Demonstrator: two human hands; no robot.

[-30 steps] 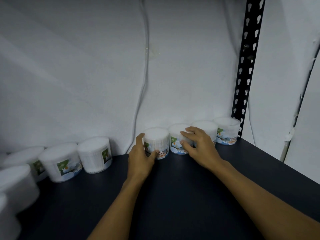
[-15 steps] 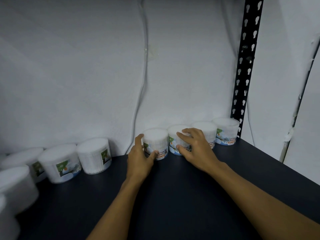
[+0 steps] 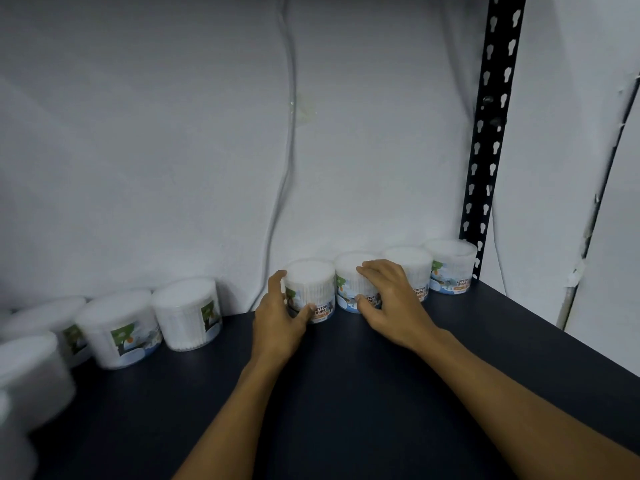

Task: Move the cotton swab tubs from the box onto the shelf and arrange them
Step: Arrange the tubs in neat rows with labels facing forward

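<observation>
Round white cotton swab tubs with green and blue labels stand in a row along the back of the dark shelf. My left hand grips the leftmost tub of the right-hand group, thumb at its front and fingers at its left side. My right hand is wrapped on the neighbouring tub. Two more tubs, one touching my right hand's tub and one by the upright, complete that group. The box is out of view.
Another group of tubs stands at the back left, with blurred tubs nearer at the left edge. A black perforated shelf upright rises at the back right. A cable hangs down the white wall.
Both hands stay on the same two tubs; they and the tubs have shifted only slightly toward the wall.
</observation>
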